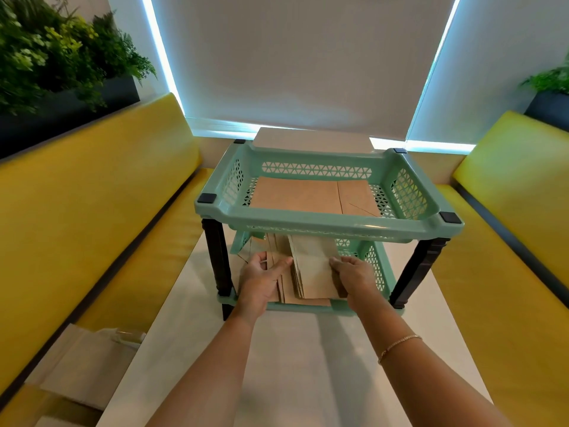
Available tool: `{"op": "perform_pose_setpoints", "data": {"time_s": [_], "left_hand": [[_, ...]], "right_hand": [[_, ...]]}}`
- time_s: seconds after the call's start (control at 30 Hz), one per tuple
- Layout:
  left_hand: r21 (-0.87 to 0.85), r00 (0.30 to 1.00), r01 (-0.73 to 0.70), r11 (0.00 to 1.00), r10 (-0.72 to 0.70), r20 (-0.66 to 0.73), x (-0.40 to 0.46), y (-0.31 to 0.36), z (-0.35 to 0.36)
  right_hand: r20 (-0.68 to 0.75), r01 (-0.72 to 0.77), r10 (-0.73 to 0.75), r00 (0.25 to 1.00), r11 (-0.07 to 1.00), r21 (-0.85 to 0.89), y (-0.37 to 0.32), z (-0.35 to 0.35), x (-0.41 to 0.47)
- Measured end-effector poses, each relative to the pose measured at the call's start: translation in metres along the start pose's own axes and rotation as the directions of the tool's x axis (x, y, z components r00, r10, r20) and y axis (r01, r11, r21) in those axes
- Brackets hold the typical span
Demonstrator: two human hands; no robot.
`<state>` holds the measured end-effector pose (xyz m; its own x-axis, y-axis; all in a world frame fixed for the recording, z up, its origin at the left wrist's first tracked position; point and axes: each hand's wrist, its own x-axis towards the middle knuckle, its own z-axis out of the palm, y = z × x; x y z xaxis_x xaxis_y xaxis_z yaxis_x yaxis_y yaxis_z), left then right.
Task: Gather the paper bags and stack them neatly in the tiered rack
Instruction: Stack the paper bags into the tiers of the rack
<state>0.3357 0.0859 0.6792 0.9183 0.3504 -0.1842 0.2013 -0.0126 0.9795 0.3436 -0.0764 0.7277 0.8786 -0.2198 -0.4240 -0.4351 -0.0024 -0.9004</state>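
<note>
Both hands [260,283] [354,277] gripped the bags [311,269], fingers curled at each side. Uneven pushing could fan them against the rack [331,231].

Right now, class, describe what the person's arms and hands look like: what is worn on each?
Both forearms are bare, with no sleeves in view. The right wrist wears a thin gold-coloured chain bracelet. The left hand and right hand wear no gloves, and no rings or watch are visible.
</note>
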Motion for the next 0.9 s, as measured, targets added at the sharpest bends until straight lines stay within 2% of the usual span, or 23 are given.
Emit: {"op": "perform_pose_setpoints", "data": {"time_s": [0.13, 0.27, 0.43, 0.67, 0.9], "left_hand": [[0.035, 1.000, 0.026, 0.999, -0.027, 0.005, 0.000, -0.002, 0.001], [0.020, 1.000, 0.025, 0.999, -0.025, -0.001, 0.000, 0.000, 0.002], [-0.003, 1.000, 0.010, 1.000, -0.010, 0.006, -0.001, 0.000, 0.003], [-0.025, 1.000, 0.015, 1.000, -0.015, -0.005, 0.000, -0.004, 0.002], [0.007, 0.999, 0.010, 1.000, -0.010, -0.033, -0.001, -0.003, 0.003]], "right_hand": [[0.025, 0.028, -0.027, 0.999, 0.999, -0.046, -0.001, 0.000, -0.004], [-0.011, 0.127, -0.134, 0.991, 0.959, -0.253, 0.000, 0.010, -0.006], [0.017, 0.171, -0.175, 0.984, 0.927, -0.334, -0.002, 0.012, -0.013], [-0.120, 0.145, -0.188, 0.975, 0.943, -0.299, 0.000, 0.005, -0.008], [-0.081, 0.109, -0.139, 0.987, 0.948, -0.299, 0.000, 0.001, -0.010]]}}
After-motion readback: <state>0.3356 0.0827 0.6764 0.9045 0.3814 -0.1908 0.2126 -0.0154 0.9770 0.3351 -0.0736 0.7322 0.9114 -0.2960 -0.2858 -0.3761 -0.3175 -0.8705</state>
